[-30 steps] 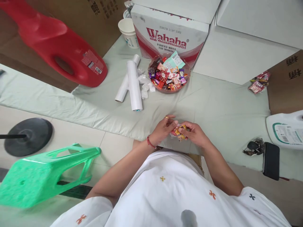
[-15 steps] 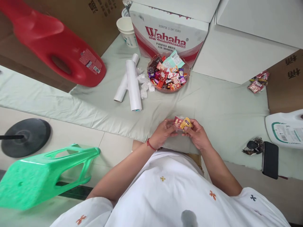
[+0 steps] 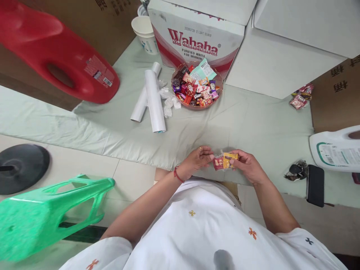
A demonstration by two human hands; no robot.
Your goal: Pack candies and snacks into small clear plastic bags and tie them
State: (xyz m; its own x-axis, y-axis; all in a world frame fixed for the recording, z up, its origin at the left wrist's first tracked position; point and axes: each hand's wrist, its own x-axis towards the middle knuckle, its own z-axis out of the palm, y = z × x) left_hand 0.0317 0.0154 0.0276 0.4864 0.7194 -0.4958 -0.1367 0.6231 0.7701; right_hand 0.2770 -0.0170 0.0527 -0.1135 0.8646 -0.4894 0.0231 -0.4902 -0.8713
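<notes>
My right hand (image 3: 247,165) pinches a yellow-wrapped candy (image 3: 230,159) between thumb and fingers, low over the cloth's front edge. Against it lies a red-wrapped candy (image 3: 218,162), with clear plastic film (image 3: 221,152) around the two. My left hand (image 3: 199,161), wearing a red string bracelet, is at the film's left end; its curled fingers and thumb appear closed on the edge of it. Beyond my hands stands a glass bowl (image 3: 198,107) heaped with colourful wrapped candies (image 3: 201,90).
White film rolls (image 3: 155,103) and crumpled clear film (image 3: 168,103) lie left of the bowl. A Wahaha box (image 3: 197,41) stands behind. Candies (image 3: 300,98), keys (image 3: 296,169), a phone (image 3: 315,185) and a white jug (image 3: 334,152) are rightward; a red jug (image 3: 81,71) and green stool (image 3: 36,213) leftward.
My hands have drawn apart, the right one moving right with the candies. The red and yellow candies now lie flatter, side by side. The view has shifted slightly.
</notes>
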